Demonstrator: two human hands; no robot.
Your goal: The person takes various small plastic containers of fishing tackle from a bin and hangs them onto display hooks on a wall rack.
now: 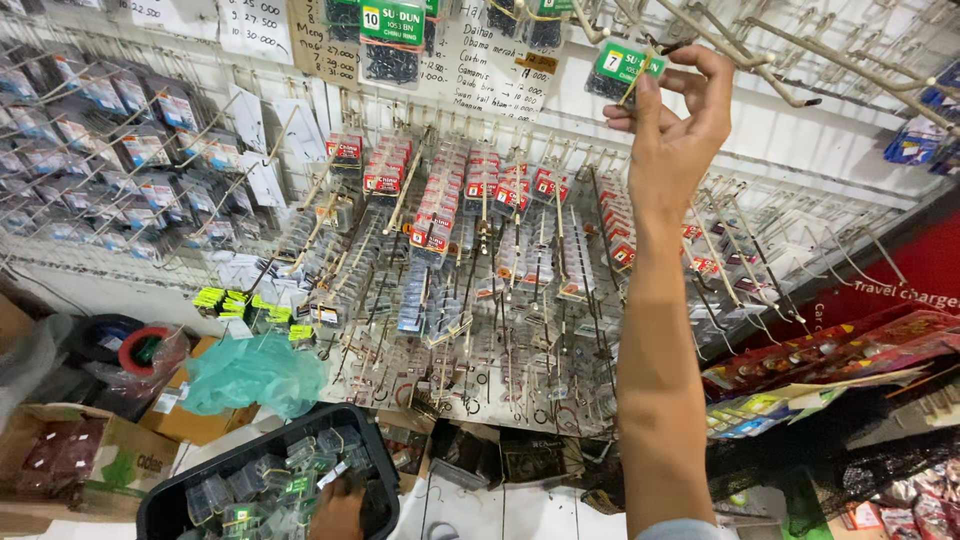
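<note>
My right hand (pixel 672 118) is raised high and pinches a small clear packet with a green label (pixel 624 68) at a metal peg hook (pixel 690 32) near the top of a wire display wall. My left hand (pixel 338 512) is low at the bottom edge, resting in a black plastic tub (pixel 190 492) that is filled with several small clear packets (pixel 262 480); the hand's fingers are mostly hidden. The wall between them carries many rows of hanging hook packets (pixel 480 240).
Empty metal pegs (pixel 820 60) jut out at the upper right. Cardboard boxes (pixel 70 455), a teal plastic bag (pixel 250 372) and a tape roll (pixel 140 345) lie at the lower left. Red packaged goods (pixel 850 350) fill a rack on the right.
</note>
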